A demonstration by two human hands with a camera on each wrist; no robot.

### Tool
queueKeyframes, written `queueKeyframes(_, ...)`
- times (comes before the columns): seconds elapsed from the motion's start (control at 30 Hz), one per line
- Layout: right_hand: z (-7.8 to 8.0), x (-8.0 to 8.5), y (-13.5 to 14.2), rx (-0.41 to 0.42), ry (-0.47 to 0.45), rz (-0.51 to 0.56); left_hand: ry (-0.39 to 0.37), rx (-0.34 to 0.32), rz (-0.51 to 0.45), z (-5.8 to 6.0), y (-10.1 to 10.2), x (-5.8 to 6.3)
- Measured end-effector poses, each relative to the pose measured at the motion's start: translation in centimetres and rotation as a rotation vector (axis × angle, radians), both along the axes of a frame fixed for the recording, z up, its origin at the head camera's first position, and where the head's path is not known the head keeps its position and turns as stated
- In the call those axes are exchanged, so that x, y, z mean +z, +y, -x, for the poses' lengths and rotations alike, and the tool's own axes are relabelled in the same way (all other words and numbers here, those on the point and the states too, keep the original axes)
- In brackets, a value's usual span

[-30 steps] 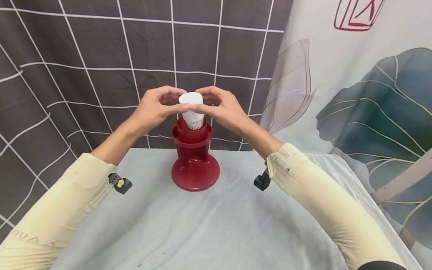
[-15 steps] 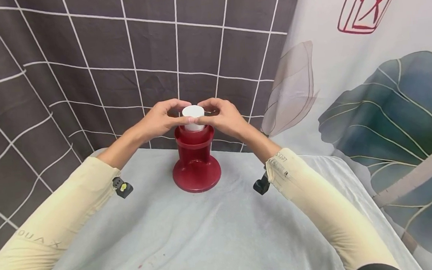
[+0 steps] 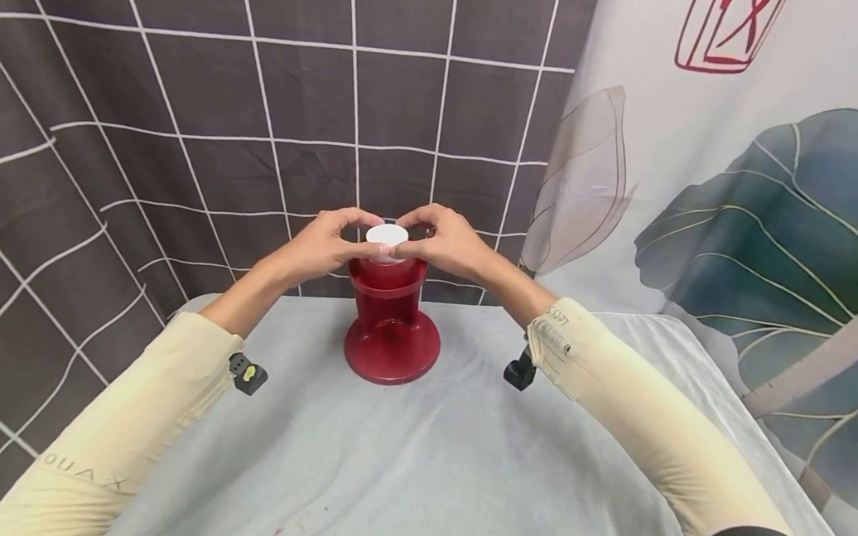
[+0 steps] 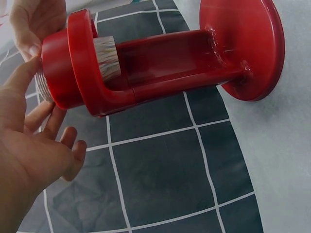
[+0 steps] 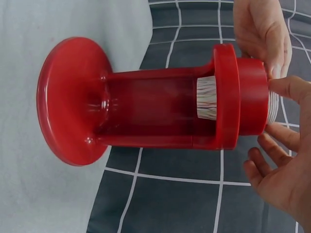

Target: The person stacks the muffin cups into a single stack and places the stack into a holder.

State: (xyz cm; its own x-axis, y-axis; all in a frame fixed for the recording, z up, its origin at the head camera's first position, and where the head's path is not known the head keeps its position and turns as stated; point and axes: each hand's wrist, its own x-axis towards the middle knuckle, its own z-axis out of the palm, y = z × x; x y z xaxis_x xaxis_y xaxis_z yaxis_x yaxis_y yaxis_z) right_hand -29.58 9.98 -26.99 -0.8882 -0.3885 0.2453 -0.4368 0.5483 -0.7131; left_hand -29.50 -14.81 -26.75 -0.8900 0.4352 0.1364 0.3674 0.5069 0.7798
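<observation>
A red cup dispenser with a round base stands upright near the back of the table. Nested in its top collar is a stack of white paper cups, only its rims showing above. Through the dispenser's open side, the lowest cup's lined wall shows in the left wrist view and in the right wrist view. My left hand holds the rims from the left, thumb in front and fingers behind. From the right, my right hand holds the same rims, the thumbs meeting at the front.
Pale cloth covers the table. Close behind the dispenser hangs a dark curtain with a white grid. To the right is a white curtain with leaf shapes.
Both hands have moved down with the stack of paper cups. It stood well above the collar a second ago and now sits inside it almost to the rims.
</observation>
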Motion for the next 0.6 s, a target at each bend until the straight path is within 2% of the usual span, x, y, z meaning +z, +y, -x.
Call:
queueKeyframes(0.23,0.07,-0.32,-0.03,-0.007,0.013,-0.027,0.005,0.044,0.046,-0.08,0.23,0.11)
queueKeyframes(0.6,0.01,-0.35,-0.14,0.004,-0.002,-0.047,0.009,0.024,0.066,0.04,0.26,0.04)
